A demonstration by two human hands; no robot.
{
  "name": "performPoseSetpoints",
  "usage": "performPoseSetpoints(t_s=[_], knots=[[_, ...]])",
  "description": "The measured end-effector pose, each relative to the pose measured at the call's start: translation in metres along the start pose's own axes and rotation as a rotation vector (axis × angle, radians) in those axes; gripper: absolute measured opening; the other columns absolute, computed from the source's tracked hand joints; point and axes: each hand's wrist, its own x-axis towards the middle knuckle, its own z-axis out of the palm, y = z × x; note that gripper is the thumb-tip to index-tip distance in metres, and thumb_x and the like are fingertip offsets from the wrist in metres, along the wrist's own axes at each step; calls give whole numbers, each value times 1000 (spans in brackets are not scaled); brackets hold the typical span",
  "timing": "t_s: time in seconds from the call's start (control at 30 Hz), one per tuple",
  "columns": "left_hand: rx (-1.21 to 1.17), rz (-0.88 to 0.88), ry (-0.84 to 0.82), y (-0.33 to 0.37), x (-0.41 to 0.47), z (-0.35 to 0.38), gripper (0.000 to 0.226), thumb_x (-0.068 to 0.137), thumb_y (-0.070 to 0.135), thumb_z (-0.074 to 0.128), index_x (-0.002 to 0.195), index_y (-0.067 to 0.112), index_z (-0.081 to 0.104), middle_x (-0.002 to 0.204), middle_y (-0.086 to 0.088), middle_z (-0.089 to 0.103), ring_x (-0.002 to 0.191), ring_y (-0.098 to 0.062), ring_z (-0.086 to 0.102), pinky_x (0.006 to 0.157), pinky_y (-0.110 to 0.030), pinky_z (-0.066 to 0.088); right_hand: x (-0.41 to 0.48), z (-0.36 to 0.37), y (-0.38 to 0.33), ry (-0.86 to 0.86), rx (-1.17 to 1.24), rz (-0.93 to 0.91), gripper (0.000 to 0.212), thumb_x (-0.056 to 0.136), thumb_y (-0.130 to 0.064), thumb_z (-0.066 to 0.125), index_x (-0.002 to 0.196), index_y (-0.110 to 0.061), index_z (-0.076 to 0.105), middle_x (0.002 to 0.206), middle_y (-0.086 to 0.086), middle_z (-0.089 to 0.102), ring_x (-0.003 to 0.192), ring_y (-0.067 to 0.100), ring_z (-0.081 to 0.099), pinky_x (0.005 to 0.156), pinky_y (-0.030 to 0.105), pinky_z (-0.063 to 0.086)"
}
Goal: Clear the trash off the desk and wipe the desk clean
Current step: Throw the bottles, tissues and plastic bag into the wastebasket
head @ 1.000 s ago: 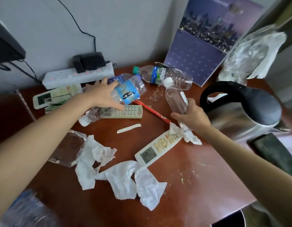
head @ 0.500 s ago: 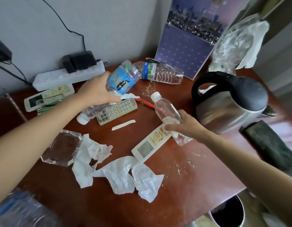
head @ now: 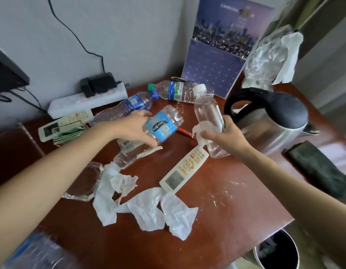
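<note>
- Desk [head: 236, 220] is far from cleared, as I read it; I am in the gathering step, and wiping has not begun
- My left hand [head: 135, 129] has its fingers curled round the light-blue-label bottle [head: 162, 127], held tilted just above the middle of the desk
- My right hand [head: 224, 138] is wrapped round the white-capped clear bottle [head: 207, 111], roughly upright, with a tissue scrap [head: 200, 130] pinched against it; the kettle [head: 269, 121] stands just beside that hand
- Left lying on the desk: the dark-blue-label bottle [head: 133, 103] and the green-capped bottle [head: 174, 91] on their sides near the back wall; a crushed bottle [head: 129, 158] below my left hand; torn tissues [head: 149, 206] in the near middle; a clear plastic wrapper [head: 83, 183] toward the left edge; crumbs [head: 222, 193] scattered on the right part
- The bin [head: 275, 249] stands open on the floor off the near right corner; I judge the next move is to carry both bottles past that corner and let go over it; the right hand is nearer, the left must cross above the tissues
- The white remote [head: 184, 169] is no trash, and its near end meets the tissues; I would lift those with care
</note>
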Motion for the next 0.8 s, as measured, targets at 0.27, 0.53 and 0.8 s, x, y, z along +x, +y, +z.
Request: performPoseSetpoints(t_s=[0.27,0.53,0.8], knots=[[-88,-60,17,16,34,20,63,67,54,68,122,29,50,113,0,43,115,-20,31,99,-38,28,0,-13,-5,2,98,-58,59,70,-29,78,117,-18,44,100,1,62,83,15,65,73,31,55],[-183,-55,136,31,26,13,61,48,55,68,101,28,57,121,-5,50,115,-21,47,88,-37,44,-26,-38,0,-33,61,-80,62,69,-28,79,119,-24,43,100,-4,62,83,12,66,72,28,57],[56,-156,158,64,8,65,79,58,47,74,123,13,46,128,-8,42,120,-27,38,98,-37,38,-64,-72,37,-111,34,-148,62,70,-27,78,119,-21,42,106,-2,57,95,15,61,81,32,54]])
